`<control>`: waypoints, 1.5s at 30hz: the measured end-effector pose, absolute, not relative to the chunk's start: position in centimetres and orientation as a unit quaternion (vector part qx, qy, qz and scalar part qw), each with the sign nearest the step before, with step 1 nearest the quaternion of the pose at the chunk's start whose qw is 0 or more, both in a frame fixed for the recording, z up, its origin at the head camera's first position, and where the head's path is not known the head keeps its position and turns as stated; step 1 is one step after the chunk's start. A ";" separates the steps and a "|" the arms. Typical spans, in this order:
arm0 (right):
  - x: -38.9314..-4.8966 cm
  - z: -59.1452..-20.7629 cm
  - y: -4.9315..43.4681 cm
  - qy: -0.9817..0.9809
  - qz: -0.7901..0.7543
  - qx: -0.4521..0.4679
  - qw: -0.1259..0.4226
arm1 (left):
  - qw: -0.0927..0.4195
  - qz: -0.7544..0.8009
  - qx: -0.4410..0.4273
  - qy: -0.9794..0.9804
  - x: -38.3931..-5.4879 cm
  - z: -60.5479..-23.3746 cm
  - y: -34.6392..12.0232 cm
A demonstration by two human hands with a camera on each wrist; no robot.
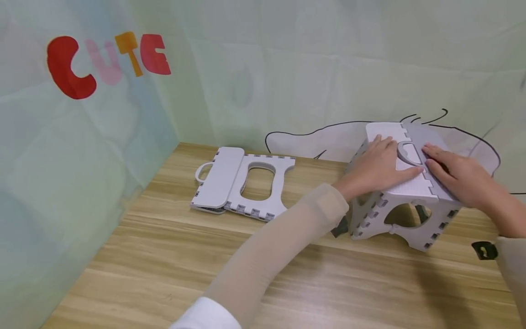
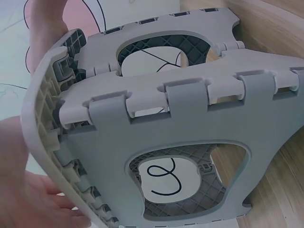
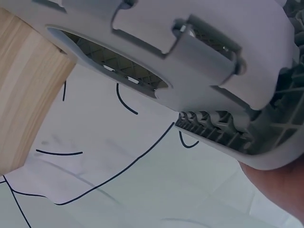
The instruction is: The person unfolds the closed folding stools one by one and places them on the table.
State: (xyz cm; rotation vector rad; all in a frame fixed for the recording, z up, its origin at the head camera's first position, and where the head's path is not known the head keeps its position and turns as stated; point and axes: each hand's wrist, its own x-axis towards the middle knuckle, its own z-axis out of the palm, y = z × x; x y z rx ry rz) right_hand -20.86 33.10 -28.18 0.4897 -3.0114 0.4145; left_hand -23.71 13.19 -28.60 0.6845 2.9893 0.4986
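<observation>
"Where did the stool (image 1: 412, 188) stand?"

"It stood opened on its legs, on the far right part of the wooden table (image 1: 164, 269). The left half of its top was white, and the right half was grey."

"And how was the left hand (image 1: 370, 170)?"

"It rested on the white half. Its fingers were rather straight and near to each other, pointing to the far side, but the thumb was stretched wide from them, to the right."

"Was the right hand (image 1: 466, 176) similar?"

"It rested on the grey half. The fingers which I could see were extended to the left, with a narrow gap above the thumb. How the others lay, I cannot tell."

"What was between the hands?"

"The handle (image 1: 402, 156) of the stool, a small loop in the middle of the top."

"Was there something else?"

"Yes, a second stool (image 1: 213, 180) lay flat, well apart to the left. Behind hung a pale cloth (image 1: 308, 82), with colourful letters (image 1: 67, 68) at the far left."
</observation>
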 end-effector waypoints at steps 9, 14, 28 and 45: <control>-20.4 -27.3 32.1 -0.976 0.095 0.184 0.072 | -0.020 0.188 0.233 0.954 -23.5 -28.1 11.6; -20.0 -26.9 31.1 -0.972 0.085 0.200 0.088 | -0.029 0.195 0.230 0.953 -23.3 -28.2 10.4; -17.3 -25.5 26.4 -0.958 0.087 0.240 0.130 | -0.054 0.258 0.252 0.931 -23.6 -28.4 5.7; -14.8 -26.9 20.6 -0.886 0.119 0.392 0.216 | -0.050 0.301 0.199 0.931 -23.3 -28.8 -0.8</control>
